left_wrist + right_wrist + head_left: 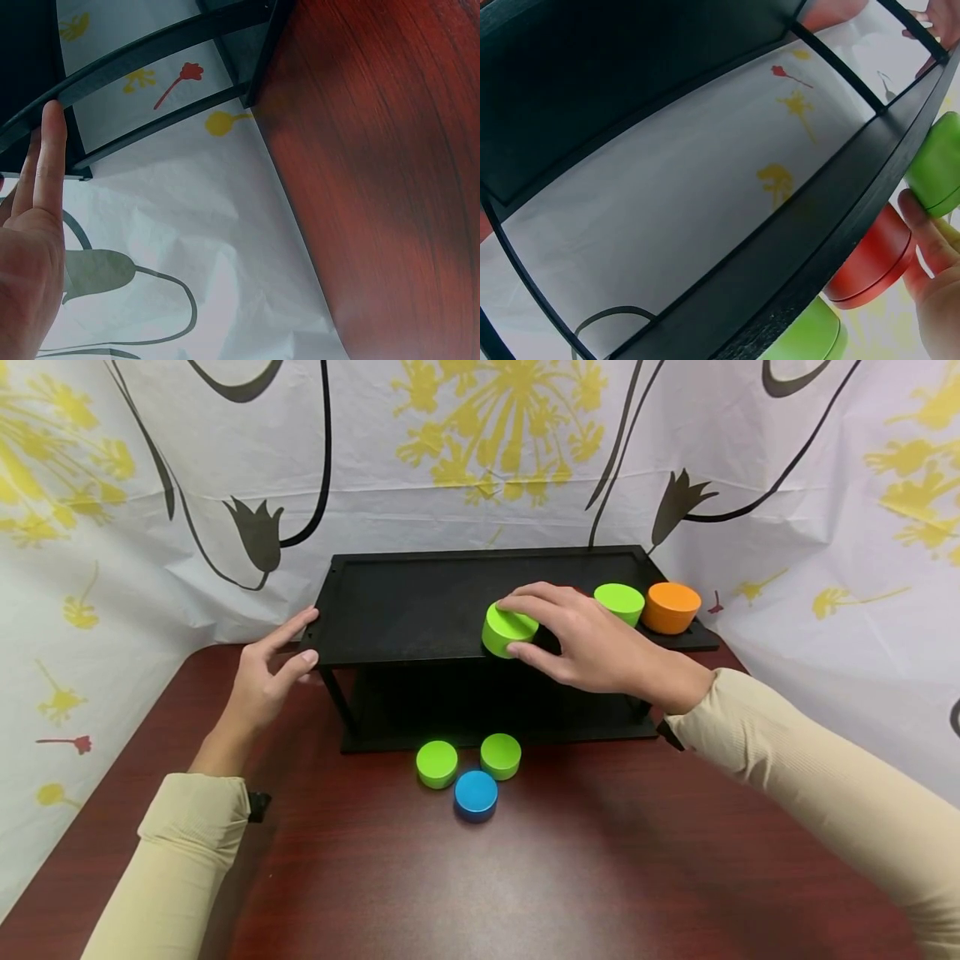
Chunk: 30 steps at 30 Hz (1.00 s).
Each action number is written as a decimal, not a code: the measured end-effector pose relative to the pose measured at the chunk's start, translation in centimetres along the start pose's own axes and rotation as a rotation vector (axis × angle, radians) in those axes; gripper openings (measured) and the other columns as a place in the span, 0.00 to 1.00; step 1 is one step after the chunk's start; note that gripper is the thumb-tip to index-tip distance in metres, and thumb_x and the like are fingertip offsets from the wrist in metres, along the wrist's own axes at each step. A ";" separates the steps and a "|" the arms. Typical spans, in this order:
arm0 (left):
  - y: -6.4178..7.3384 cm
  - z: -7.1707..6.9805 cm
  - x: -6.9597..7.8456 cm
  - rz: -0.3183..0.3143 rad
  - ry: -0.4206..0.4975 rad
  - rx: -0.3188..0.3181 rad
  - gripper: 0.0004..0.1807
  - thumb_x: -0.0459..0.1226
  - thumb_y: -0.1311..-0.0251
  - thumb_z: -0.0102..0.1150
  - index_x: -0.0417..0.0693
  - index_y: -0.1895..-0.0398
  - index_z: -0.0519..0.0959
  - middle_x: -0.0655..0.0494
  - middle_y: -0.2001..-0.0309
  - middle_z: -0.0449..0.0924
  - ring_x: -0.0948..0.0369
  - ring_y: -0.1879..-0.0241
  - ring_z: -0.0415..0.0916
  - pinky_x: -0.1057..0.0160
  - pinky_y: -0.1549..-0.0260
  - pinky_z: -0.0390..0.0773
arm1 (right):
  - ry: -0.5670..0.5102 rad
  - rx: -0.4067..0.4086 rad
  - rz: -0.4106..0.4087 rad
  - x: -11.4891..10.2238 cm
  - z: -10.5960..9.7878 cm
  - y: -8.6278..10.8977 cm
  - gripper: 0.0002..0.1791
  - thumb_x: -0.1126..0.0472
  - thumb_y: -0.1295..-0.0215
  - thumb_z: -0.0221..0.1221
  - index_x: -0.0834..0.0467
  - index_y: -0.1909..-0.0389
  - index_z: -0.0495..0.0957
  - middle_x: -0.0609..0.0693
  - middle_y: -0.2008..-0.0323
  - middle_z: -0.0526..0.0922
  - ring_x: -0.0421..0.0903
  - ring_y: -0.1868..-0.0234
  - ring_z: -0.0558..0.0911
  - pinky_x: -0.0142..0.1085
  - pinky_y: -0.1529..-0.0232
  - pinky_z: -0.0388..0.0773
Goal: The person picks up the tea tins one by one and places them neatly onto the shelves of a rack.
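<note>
My right hand [585, 639] pinches a green round tin [510, 631] between thumb and fingers at the front of the upper shelf of a black two-tier rack [405, 610]. I cannot tell whether the tin's base touches the shelf. To its right stand a red tin [874, 259], mostly behind the hand in the head view, another green tin [619, 602] and an orange tin [672, 608]. My left hand [262, 672] touches the upper shelf's left edge, its fingers fairly straight in the left wrist view.
Two green tins [437, 764] [500, 756] and a blue tin [476, 795] lie on the dark red wooden table [480, 893] before the rack. A white sheet with flower prints [465, 518] hangs behind and at both sides.
</note>
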State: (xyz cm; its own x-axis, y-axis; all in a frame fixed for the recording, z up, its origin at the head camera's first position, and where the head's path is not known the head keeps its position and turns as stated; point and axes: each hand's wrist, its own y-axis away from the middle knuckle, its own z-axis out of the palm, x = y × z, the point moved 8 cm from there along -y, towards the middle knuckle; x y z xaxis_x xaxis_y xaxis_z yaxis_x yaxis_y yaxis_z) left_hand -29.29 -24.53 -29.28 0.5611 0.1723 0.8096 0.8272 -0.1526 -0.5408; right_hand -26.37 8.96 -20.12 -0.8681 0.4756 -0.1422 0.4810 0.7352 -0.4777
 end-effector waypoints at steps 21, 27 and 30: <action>0.1 0.0 0.0 0.003 0.003 0.006 0.27 0.27 0.35 0.53 0.41 0.30 0.71 0.43 0.30 0.67 0.67 0.56 0.82 0.71 0.68 0.83 | 0.048 -0.003 0.122 2.0 0.3 -0.6 0.26 0.51 0.32 0.62 0.58 0.37 0.75 0.56 0.41 0.76 0.53 0.45 0.77 0.49 0.47 0.76; 0.1 0.0 0.0 -0.001 -0.005 0.001 0.27 0.28 0.34 0.52 0.41 0.30 0.70 0.43 0.30 0.66 0.67 0.56 0.82 0.71 0.67 0.83 | 0.068 -0.007 0.132 2.3 0.6 -0.6 0.26 0.52 0.32 0.63 0.60 0.37 0.75 0.58 0.41 0.77 0.55 0.43 0.76 0.51 0.43 0.74; 0.1 0.0 0.0 -0.001 -0.020 -0.002 0.27 0.28 0.34 0.52 0.42 0.30 0.70 0.44 0.29 0.66 0.67 0.57 0.82 0.71 0.67 0.83 | 0.072 -0.010 0.128 2.3 0.6 -0.7 0.26 0.52 0.32 0.63 0.60 0.37 0.76 0.58 0.41 0.77 0.54 0.43 0.76 0.51 0.43 0.74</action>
State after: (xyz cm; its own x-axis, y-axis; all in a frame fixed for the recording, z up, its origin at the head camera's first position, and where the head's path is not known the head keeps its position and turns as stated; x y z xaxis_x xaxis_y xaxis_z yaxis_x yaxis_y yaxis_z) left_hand -29.21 -24.53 -29.36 0.5604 0.1917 0.8057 0.8280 -0.1544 -0.5391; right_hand -28.79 9.23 -20.65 -0.7888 0.5988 -0.1385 0.5885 0.6709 -0.4513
